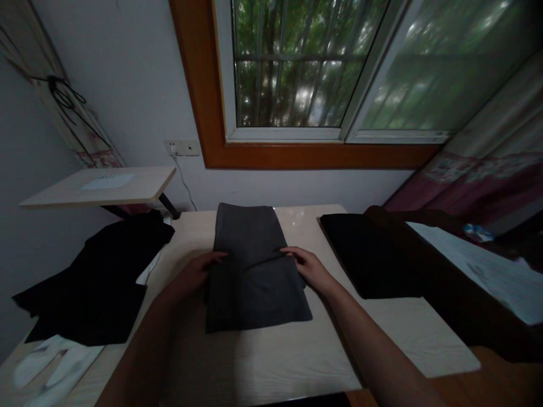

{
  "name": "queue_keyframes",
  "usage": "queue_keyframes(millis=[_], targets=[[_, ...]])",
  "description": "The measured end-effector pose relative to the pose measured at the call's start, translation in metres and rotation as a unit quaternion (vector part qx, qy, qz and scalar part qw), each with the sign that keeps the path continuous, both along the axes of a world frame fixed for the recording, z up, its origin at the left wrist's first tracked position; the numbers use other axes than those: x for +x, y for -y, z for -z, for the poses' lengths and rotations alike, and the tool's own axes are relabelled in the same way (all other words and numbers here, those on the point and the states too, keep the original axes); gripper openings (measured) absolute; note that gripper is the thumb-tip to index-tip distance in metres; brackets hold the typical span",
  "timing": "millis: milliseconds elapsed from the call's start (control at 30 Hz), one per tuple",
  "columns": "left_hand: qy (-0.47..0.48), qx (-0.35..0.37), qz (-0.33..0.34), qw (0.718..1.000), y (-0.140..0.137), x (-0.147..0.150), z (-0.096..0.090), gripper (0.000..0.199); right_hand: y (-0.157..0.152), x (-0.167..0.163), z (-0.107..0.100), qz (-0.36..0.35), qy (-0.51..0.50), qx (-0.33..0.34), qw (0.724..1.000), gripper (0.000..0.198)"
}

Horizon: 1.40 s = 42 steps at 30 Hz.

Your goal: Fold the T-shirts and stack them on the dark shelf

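A folded dark grey garment (258, 294) lies flat on the pale table in front of me, longer from front to back than it is wide. Its exact kind cannot be made out. My left hand (197, 271) grips its left edge about midway along, fingertips resting on top. At the opposite edge my right hand (311, 268) pinches the cloth, with some fingers hidden beneath it. A crease runs across the fabric between both hands.
Black clothing (102, 277) is heaped at the left over white cloth (59, 367). A folded black garment (365, 254) lies at right. A small raised shelf (97, 189) stands back left. Wall and window (297, 68) bound the table (288, 362) behind.
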<state>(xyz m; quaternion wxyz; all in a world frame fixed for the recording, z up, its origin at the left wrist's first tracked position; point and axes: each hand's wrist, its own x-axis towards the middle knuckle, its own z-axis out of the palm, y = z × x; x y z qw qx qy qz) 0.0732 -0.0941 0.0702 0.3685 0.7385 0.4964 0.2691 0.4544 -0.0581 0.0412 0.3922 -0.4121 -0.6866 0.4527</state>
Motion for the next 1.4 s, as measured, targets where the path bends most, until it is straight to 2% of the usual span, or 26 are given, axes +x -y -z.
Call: queue_keyframes(millis=[100, 167, 267, 367, 400, 467, 533, 600, 633, 700, 767, 833, 933, 1033, 1133, 1267, 1333, 1400], targets=[[-0.031, 0.049, 0.075, 0.996, -0.002, -0.002, 0.004, 0.054, -0.002, 0.004, -0.002, -0.062, 0.042, 0.077, 0.994, 0.04], [-0.047, 0.047, 0.125, 0.99, -0.001, -0.004, 0.005, 0.049, -0.001, 0.008, -0.005, -0.115, 0.055, 0.087, 0.988, 0.039], [-0.056, 0.025, 0.157, 0.986, 0.0, -0.004, 0.0, 0.04, 0.003, 0.013, -0.013, -0.194, 0.067, 0.051, 0.977, 0.024], [-0.027, -0.002, 0.155, 0.988, 0.002, -0.002, -0.006, 0.029, 0.006, 0.013, -0.02, -0.219, 0.058, -0.004, 0.974, 0.014], [-0.004, -0.02, 0.133, 0.991, 0.003, -0.001, -0.006, 0.026, 0.006, 0.011, -0.02, -0.207, 0.041, -0.023, 0.977, 0.013], [0.044, -0.054, 0.039, 0.997, 0.002, 0.003, -0.005, 0.028, 0.004, 0.004, -0.017, -0.137, -0.019, -0.069, 0.988, 0.022], [0.069, -0.072, -0.089, 0.991, -0.002, 0.007, 0.0, 0.041, 0.0, -0.005, -0.011, -0.012, -0.093, -0.108, 0.99, 0.036], [0.066, -0.074, -0.187, 0.977, -0.008, 0.011, 0.007, 0.052, -0.007, -0.014, -0.006, 0.102, -0.143, -0.12, 0.977, 0.044], [0.061, -0.075, -0.213, 0.972, -0.011, 0.012, 0.01, 0.055, -0.01, -0.016, -0.004, 0.136, -0.153, -0.123, 0.971, 0.046], [0.056, -0.083, -0.255, 0.962, -0.018, 0.012, 0.017, 0.053, -0.014, -0.018, -0.002, 0.157, -0.147, -0.135, 0.967, 0.048], [0.054, -0.09, -0.288, 0.952, -0.023, 0.011, 0.023, 0.051, -0.016, -0.017, -0.001, 0.161, -0.119, -0.134, 0.971, 0.051], [0.062, -0.089, -0.3, 0.948, -0.024, 0.01, 0.027, 0.061, -0.014, -0.014, 0.0, 0.159, -0.065, -0.103, 0.98, 0.053], [0.073, -0.064, -0.274, 0.957, -0.023, 0.006, 0.029, 0.078, -0.01, -0.009, 0.001, 0.123, 0.022, -0.052, 0.991, 0.059], [0.064, -0.057, -0.25, 0.964, -0.02, 0.004, 0.026, 0.087, -0.007, -0.002, -0.001, 0.05, 0.066, -0.041, 0.996, 0.064], [0.069, -0.079, -0.231, 0.967, -0.018, 0.001, 0.022, 0.091, -0.006, 0.005, -0.004, -0.005, 0.084, -0.054, 0.995, 0.059], [0.07, -0.09, -0.219, 0.969, -0.016, 0.001, 0.02, 0.094, -0.005, 0.014, -0.007, -0.068, 0.075, -0.121, 0.988, 0.05], [0.053, -0.08, -0.226, 0.969, -0.015, 0.003, 0.018, 0.093, -0.004, 0.017, -0.007, -0.083, 0.072, -0.147, 0.983, 0.048], [0.029, -0.058, -0.237, 0.969, -0.014, 0.005, 0.015, 0.089, -0.004, 0.018, -0.006, -0.08, 0.073, -0.145, 0.983, 0.046]])
